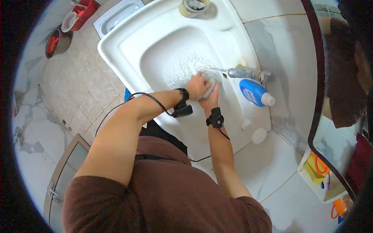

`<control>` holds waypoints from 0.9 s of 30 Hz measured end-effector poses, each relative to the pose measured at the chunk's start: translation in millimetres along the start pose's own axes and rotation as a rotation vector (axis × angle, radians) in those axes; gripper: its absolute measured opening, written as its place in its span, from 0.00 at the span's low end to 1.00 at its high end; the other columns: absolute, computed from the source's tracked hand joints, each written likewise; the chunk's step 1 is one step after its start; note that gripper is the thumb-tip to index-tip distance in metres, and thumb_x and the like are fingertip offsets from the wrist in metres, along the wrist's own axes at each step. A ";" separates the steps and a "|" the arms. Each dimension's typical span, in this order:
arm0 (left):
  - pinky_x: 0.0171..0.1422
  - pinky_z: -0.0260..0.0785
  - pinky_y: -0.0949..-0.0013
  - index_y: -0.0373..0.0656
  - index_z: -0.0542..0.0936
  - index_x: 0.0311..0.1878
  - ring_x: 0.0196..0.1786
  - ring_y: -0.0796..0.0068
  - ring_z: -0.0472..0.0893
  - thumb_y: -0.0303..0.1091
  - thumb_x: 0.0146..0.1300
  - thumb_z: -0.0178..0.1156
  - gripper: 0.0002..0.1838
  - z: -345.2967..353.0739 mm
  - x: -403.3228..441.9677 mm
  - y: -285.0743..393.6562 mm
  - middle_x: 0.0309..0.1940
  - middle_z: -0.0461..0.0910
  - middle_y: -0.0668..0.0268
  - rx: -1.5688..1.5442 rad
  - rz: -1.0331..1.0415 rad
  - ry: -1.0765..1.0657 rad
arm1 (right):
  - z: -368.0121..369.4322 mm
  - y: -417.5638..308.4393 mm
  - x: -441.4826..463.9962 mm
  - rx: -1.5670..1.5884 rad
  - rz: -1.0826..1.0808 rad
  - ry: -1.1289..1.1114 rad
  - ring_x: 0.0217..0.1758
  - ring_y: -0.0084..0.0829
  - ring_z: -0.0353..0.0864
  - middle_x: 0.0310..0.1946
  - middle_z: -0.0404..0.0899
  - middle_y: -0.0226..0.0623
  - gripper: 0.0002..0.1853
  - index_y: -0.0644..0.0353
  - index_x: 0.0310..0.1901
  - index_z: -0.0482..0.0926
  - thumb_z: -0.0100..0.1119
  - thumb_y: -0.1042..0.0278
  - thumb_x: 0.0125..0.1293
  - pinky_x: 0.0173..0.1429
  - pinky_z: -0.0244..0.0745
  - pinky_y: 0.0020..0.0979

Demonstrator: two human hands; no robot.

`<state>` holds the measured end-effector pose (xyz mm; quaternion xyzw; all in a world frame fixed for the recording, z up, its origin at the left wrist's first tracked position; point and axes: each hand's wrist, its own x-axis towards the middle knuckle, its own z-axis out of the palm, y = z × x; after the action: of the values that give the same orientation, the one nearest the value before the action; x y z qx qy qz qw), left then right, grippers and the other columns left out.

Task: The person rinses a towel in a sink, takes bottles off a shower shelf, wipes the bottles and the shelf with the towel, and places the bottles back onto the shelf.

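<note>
Held in basin, near and left of tap, between curled left hand and partly closed right hand: pale item, touching both; long axis indiscernible.

From my end of the feed, I see a red container at the upper left, near a dark bucket with something red inside. A dark-framed mirror fills the right side; a white wall rack holds yellow and orange items at the lower right. A framed door stands lower left.
</note>
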<state>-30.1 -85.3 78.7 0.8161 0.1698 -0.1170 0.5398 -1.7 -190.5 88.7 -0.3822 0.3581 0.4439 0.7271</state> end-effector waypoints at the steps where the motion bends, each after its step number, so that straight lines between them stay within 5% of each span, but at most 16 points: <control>1: 0.54 0.68 0.49 0.43 0.82 0.37 0.57 0.52 0.72 0.44 0.58 0.54 0.15 4.5 -1.7 3.3 0.44 0.78 0.52 -0.031 -0.007 -0.008 | -4.2 -4.9 -0.7 -0.047 0.018 -0.010 0.58 0.40 0.72 0.54 0.74 0.37 0.34 0.52 0.57 0.70 0.36 0.31 0.65 0.59 0.69 0.49; 3: 0.52 0.71 0.53 0.40 0.83 0.32 0.48 0.50 0.78 0.40 0.56 0.55 0.14 14.8 -15.9 16.7 0.33 0.80 0.51 -0.093 -0.028 -0.027 | -13.1 -14.9 -7.5 -0.139 0.061 -0.026 0.58 0.41 0.73 0.55 0.73 0.39 0.35 0.55 0.59 0.68 0.36 0.32 0.66 0.59 0.71 0.46; 6: 0.50 0.72 0.55 0.44 0.83 0.38 0.44 0.50 0.79 0.45 0.53 0.59 0.16 15.3 -30.9 33.5 0.44 0.78 0.52 -0.060 0.041 -0.161 | -18.1 -13.1 -15.4 -0.170 0.090 -0.010 0.58 0.40 0.73 0.55 0.73 0.39 0.34 0.56 0.59 0.67 0.37 0.34 0.66 0.59 0.71 0.45; 10: 0.47 0.72 0.54 0.42 0.83 0.33 0.38 0.51 0.80 0.42 0.54 0.54 0.14 -0.6 -21.9 27.9 0.32 0.80 0.51 0.024 0.195 0.068 | -5.7 4.1 -4.8 -0.125 0.047 0.035 0.58 0.40 0.73 0.55 0.73 0.40 0.33 0.58 0.60 0.67 0.37 0.36 0.67 0.59 0.71 0.43; 16: 0.45 0.72 0.54 0.39 0.81 0.35 0.42 0.51 0.79 0.48 0.62 0.48 0.21 -46.9 3.5 0.6 0.40 0.78 0.50 0.409 0.157 0.090 | 1.7 18.2 -10.6 -0.040 -0.115 -0.012 0.54 0.35 0.76 0.53 0.75 0.37 0.22 0.58 0.58 0.69 0.42 0.53 0.71 0.57 0.73 0.40; 17: 0.51 0.70 0.50 0.40 0.78 0.47 0.54 0.50 0.73 0.54 0.63 0.49 0.25 -52.5 6.8 0.4 0.53 0.71 0.46 0.490 0.043 0.026 | -7.4 17.4 -13.2 -0.488 -0.296 -0.006 0.54 0.36 0.76 0.55 0.73 0.37 0.21 0.58 0.58 0.69 0.44 0.55 0.70 0.56 0.73 0.39; 19: 0.57 0.64 0.45 0.40 0.75 0.54 0.63 0.49 0.64 0.58 0.63 0.47 0.30 -61.0 8.4 -9.8 0.63 0.62 0.48 0.653 -0.006 0.130 | -34.3 6.3 -22.0 -1.386 -0.662 0.030 0.55 0.36 0.75 0.59 0.70 0.37 0.20 0.58 0.59 0.68 0.48 0.60 0.69 0.55 0.73 0.37; 22: 0.68 0.49 0.39 0.38 0.66 0.64 0.73 0.47 0.47 0.62 0.63 0.46 0.38 -77.6 16.8 -8.5 0.72 0.48 0.54 0.861 -0.017 0.087 | -34.3 -11.1 -40.0 -0.252 -0.266 0.240 0.65 0.41 0.67 0.64 0.63 0.49 0.31 0.58 0.66 0.60 0.57 0.67 0.61 0.59 0.70 0.41; 24: 0.70 0.47 0.40 0.37 0.63 0.67 0.74 0.48 0.44 0.61 0.63 0.46 0.39 -80.9 15.4 -5.2 0.73 0.46 0.55 1.038 0.138 0.147 | -47.6 -15.1 -41.9 -0.790 -0.687 0.349 0.65 0.46 0.65 0.65 0.60 0.51 0.34 0.59 0.67 0.59 0.58 0.72 0.58 0.61 0.67 0.44; 27: 0.72 0.41 0.40 0.36 0.62 0.67 0.72 0.52 0.52 0.55 0.61 0.52 0.38 -59.2 10.6 -24.3 0.69 0.57 0.55 1.030 0.437 -0.083 | -13.7 -24.4 -73.7 -1.112 -1.133 0.426 0.64 0.46 0.65 0.67 0.57 0.47 0.33 0.59 0.67 0.59 0.53 0.76 0.58 0.60 0.67 0.44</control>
<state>-29.7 -20.4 77.4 0.9853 -0.1035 -0.1023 0.0893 -7.5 -237.5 151.7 -0.8855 -0.0311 0.0401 0.4618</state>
